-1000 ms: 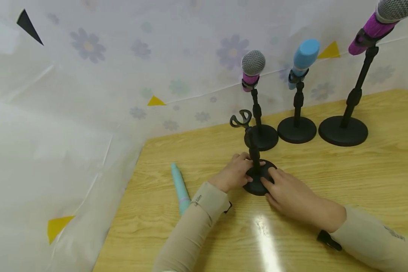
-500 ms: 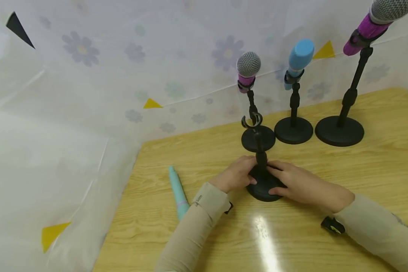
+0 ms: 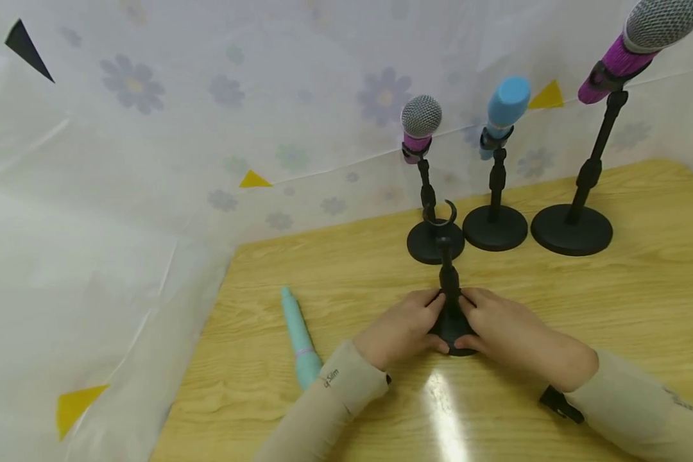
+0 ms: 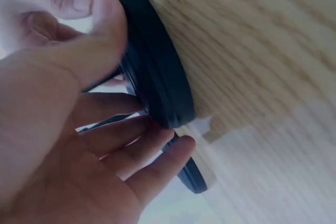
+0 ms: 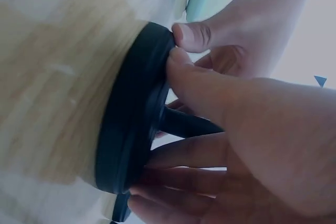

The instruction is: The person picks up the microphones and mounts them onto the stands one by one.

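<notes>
An unloaded black microphone stand [image 3: 449, 282] rises in the middle of the head view, its clip curved like a U. My left hand [image 3: 401, 327] grips the left side of its round base, thumb on the near edge. From the other side my right hand [image 3: 511, 330] holds the same base, thumb toward me and fingers around the far part. Both wrist views show the base [image 4: 152, 56] between thumb and fingers, low at the wood surface. A light teal microphone-shaped stick [image 3: 300, 340] lies left of my hands, partly hidden by the left sleeve.
Behind stand a small purple microphone [image 3: 420, 119] with a silver head, a blue microphone [image 3: 507, 102], and a larger purple microphone [image 3: 620, 56], each on a black stand. A flower-patterned white sheet [image 3: 312, 115] hangs behind the wooden table [image 3: 248, 276].
The bare stand has shifted slightly right and toward me and turned, so its clip now faces differently. Both hands have moved with it and now flank the base.
</notes>
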Tool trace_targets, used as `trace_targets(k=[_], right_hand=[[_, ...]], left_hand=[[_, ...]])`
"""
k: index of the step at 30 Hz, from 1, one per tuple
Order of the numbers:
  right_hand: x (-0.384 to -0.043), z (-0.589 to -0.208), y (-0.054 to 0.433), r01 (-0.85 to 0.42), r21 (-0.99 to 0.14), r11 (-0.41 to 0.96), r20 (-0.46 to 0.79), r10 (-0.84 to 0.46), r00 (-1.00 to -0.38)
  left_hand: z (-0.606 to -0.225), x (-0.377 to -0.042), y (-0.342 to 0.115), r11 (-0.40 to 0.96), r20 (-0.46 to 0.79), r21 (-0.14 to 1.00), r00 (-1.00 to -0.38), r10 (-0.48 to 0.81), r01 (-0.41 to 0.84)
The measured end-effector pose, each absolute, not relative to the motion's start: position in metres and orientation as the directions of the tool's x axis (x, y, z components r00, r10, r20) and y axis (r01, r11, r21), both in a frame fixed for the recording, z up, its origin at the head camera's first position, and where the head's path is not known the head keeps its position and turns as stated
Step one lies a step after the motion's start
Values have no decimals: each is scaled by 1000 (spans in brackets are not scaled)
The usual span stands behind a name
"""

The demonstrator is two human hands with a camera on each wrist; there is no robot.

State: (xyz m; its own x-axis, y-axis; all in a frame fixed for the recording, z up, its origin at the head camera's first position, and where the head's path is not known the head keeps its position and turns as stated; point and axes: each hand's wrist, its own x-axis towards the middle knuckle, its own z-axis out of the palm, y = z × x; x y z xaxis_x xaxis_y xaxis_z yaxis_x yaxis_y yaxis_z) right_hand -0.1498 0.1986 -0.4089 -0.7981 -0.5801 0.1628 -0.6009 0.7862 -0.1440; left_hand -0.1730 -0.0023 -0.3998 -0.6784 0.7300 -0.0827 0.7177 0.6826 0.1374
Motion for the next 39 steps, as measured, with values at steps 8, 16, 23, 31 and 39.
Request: trace_targets(k=[8, 16, 23, 31, 39], right_hand=[[-148, -411, 205, -628, -148, 764, 184, -603, -776], [-145, -415, 206, -621, -107, 776, 192, -597, -779], [-143, -417, 205, -631, -53, 774, 207, -610, -765], [-141, -415, 203, -629, -36, 776, 176, -615, -769], [-140, -415, 204, -632, -29, 774, 165, -620, -767]], left_hand=[[-401, -166, 8, 683, -26, -124, -691, 723, 719], [-408, -149, 18, 649, 15, -448, -721, 693, 614], [-406, -148, 13, 652, -24, -400, -718, 696, 645], [-393, -153, -9, 677, -130, -128, -689, 713, 725], [-375, -164, -61, 759, -172, 10, -746, 643, 651]])
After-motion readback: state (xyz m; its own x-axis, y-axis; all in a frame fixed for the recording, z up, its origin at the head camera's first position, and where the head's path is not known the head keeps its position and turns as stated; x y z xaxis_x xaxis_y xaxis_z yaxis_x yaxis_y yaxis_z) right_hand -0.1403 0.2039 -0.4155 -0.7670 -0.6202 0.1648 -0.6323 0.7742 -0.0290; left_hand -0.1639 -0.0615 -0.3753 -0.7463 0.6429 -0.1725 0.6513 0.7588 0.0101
